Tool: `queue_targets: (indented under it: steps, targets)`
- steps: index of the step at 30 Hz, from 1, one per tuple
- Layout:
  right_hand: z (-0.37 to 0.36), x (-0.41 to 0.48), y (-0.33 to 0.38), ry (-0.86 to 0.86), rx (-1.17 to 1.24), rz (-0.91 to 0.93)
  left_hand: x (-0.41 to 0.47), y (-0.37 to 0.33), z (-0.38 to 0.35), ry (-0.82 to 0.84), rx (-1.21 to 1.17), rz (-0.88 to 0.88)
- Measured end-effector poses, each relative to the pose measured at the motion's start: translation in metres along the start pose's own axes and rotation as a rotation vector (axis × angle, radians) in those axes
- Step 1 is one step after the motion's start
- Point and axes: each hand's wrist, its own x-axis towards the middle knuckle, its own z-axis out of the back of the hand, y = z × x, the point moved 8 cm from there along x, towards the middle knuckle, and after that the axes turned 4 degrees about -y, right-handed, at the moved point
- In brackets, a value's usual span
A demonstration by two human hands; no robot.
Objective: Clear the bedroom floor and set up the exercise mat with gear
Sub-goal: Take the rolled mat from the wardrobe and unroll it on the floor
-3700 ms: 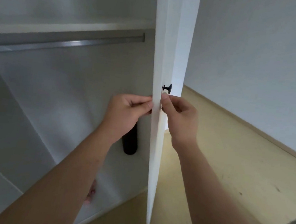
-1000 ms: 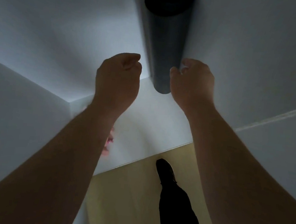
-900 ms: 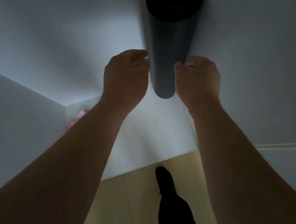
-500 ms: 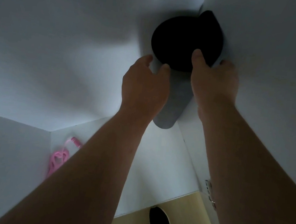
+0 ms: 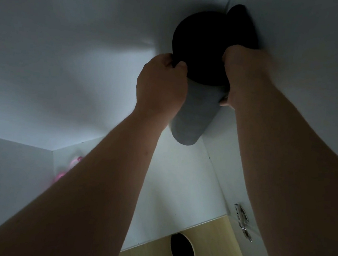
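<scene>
Both of your hands clamp the mat near its top end. Your left hand wraps its left side, fingers curled over the dark rim, knuckles towards you. Your right hand grips the opposite side, fingers hooked over the top edge, and one fingertip shows lower down against the grey roll. The right hand is blurred, so the finer lie of its fingers cannot be read.

The mat is a rolled grey tube, seen from above, so its round top end looks black. It stands close to upright in the back right corner of the wardrobe, near both walls, and throws a dark shadow on the right-hand wall. The lower end points down into the corner; whether it rests on the wardrobe base cannot be told.

Further out, a pink thing lies in the back left corner of the base, mostly hidden by your left forearm. A metal hinge sits on the right wall, near the front edge. Below the base, your black shoe stands on the pale wooden floor.
</scene>
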Motion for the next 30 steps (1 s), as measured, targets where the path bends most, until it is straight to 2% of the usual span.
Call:
queue_targets:
  steps: [7, 10, 15, 20, 24, 26, 30]
  targets:
    - [0.029, -0.048, -0.014, -0.078, 0.012, 0.070, -0.024, -0.013, 0.033, -0.122, -0.031, 0.041]
    - [0.048, -0.085, -0.031, -0.097, -0.037, 0.144, -0.047, -0.017, 0.049, -0.056, 0.013, 0.006]
    - [0.077, -0.149, -0.065, -0.110, -0.060, 0.212, -0.117, -0.017, 0.071, 0.038, 0.247, -0.136]
    - [0.116, -0.232, -0.109, -0.071, -0.076, 0.207, -0.197, 0.004, 0.101, 0.086, 0.275, -0.153]
    - [0.148, -0.305, -0.146, -0.046, -0.074, 0.194, -0.263, 0.014, 0.124, 0.121, 0.391, -0.237]
    - [0.160, -0.339, -0.161, -0.028, -0.101, 0.188, -0.292, 0.024, 0.130, 0.193, 0.460, -0.271]
    - [0.190, -0.399, -0.194, 0.020, -0.179, 0.188, -0.369, 0.028, 0.130, 0.377, 0.591, -0.468]
